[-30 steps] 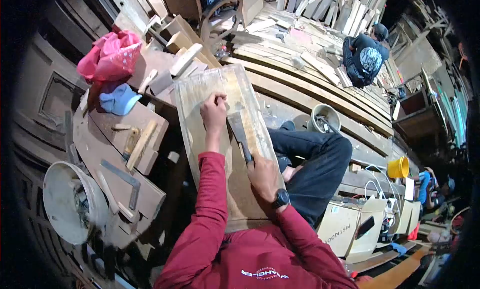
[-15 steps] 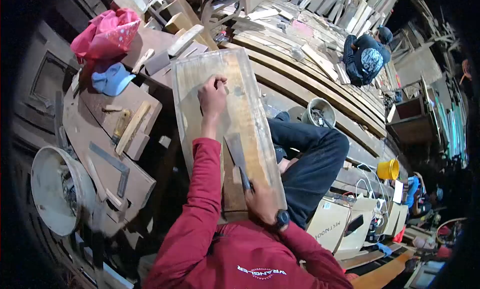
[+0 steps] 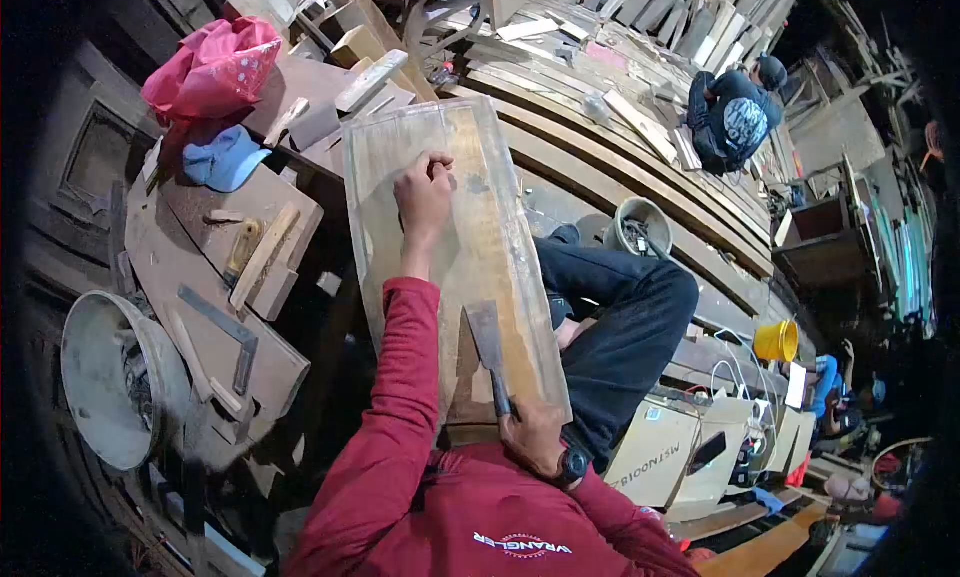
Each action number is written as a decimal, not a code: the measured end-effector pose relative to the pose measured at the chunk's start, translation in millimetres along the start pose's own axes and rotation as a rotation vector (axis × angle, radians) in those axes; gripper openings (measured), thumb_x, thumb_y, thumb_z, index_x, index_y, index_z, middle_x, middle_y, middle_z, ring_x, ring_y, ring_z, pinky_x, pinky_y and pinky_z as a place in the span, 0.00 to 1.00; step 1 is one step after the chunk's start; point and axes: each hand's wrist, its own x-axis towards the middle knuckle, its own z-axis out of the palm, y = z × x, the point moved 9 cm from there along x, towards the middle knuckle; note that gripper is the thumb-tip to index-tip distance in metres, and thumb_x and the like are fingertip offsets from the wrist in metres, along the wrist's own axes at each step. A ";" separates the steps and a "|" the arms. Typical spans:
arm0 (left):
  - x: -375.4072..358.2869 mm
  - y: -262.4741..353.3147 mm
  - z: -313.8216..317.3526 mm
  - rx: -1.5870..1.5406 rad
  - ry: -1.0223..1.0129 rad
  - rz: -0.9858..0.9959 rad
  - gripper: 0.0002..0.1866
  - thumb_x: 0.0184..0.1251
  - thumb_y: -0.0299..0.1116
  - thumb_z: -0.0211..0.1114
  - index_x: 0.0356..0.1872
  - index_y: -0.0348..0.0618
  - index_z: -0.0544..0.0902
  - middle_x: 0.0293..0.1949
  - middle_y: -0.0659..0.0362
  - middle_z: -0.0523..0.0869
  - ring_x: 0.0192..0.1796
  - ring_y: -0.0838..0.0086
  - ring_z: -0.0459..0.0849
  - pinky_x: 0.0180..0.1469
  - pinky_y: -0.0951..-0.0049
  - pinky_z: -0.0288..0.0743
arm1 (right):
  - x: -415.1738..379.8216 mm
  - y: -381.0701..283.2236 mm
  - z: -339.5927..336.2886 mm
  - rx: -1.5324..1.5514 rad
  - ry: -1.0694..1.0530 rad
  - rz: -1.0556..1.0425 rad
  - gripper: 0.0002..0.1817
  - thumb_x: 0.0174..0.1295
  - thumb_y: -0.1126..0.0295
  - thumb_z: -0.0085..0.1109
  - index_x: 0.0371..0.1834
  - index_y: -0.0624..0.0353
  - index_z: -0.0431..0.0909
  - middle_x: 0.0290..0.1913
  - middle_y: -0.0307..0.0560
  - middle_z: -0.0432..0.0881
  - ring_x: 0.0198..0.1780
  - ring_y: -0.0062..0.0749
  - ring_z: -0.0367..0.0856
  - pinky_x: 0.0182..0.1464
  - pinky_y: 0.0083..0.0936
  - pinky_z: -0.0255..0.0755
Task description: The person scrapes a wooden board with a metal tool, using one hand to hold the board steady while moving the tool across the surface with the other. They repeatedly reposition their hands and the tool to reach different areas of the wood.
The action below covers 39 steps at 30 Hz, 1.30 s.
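Note:
Across my lap and the bench lies a pale wooden board (image 3: 470, 217) with a raised border. My right hand (image 3: 535, 439), with a dark watch on its wrist, grips the handle of a flat-bladed scraper (image 3: 485, 337), whose wide blade rests on or just above the board's lower part. Fingers curled, my left hand (image 3: 426, 202) is over the board's upper middle; whether it holds something small is hidden.
At left are an angle square (image 3: 233, 330), a wooden-handled tool (image 3: 243, 247), a blue cap (image 3: 224, 158) and a large bucket (image 3: 115, 377). A smaller bucket (image 3: 640, 227) stands beyond my knee. A crouching person (image 3: 735, 117) is at upper right.
My right hand has moved down and to the right, drawing the scraper toward my body; its blade is now turned differently. My left hand stays nearly in place.

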 end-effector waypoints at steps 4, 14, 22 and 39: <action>-1.2 10.4 3.8 0.047 -0.019 -0.051 0.10 0.74 0.30 0.61 0.41 0.42 0.91 0.36 0.53 0.94 0.41 0.60 0.94 0.45 0.61 0.84 | 66.2 3.3 10.6 -0.025 0.065 0.011 0.09 0.57 0.66 0.72 0.34 0.56 0.81 0.26 0.55 0.83 0.27 0.56 0.83 0.30 0.49 0.75; -0.3 -3.0 8.1 0.015 -0.024 -0.023 0.09 0.74 0.27 0.62 0.41 0.41 0.91 0.37 0.53 0.94 0.41 0.63 0.94 0.45 0.65 0.83 | 63.2 -15.6 1.0 0.057 0.154 -0.049 0.05 0.59 0.72 0.70 0.30 0.58 0.82 0.25 0.56 0.81 0.28 0.55 0.83 0.31 0.46 0.74; -0.3 7.4 5.6 0.009 -0.008 0.030 0.09 0.74 0.27 0.61 0.40 0.41 0.91 0.36 0.51 0.93 0.39 0.57 0.93 0.44 0.60 0.83 | 97.1 1.8 22.2 0.017 0.061 0.061 0.08 0.63 0.66 0.68 0.34 0.57 0.80 0.27 0.55 0.83 0.29 0.58 0.84 0.33 0.50 0.76; -1.0 10.3 2.1 0.034 -0.004 0.057 0.08 0.75 0.28 0.61 0.40 0.43 0.90 0.36 0.52 0.93 0.40 0.56 0.93 0.43 0.60 0.83 | 108.3 -25.2 -20.4 -0.132 0.146 -0.011 0.18 0.56 0.66 0.72 0.48 0.60 0.82 0.51 0.55 0.80 0.56 0.56 0.77 0.61 0.48 0.69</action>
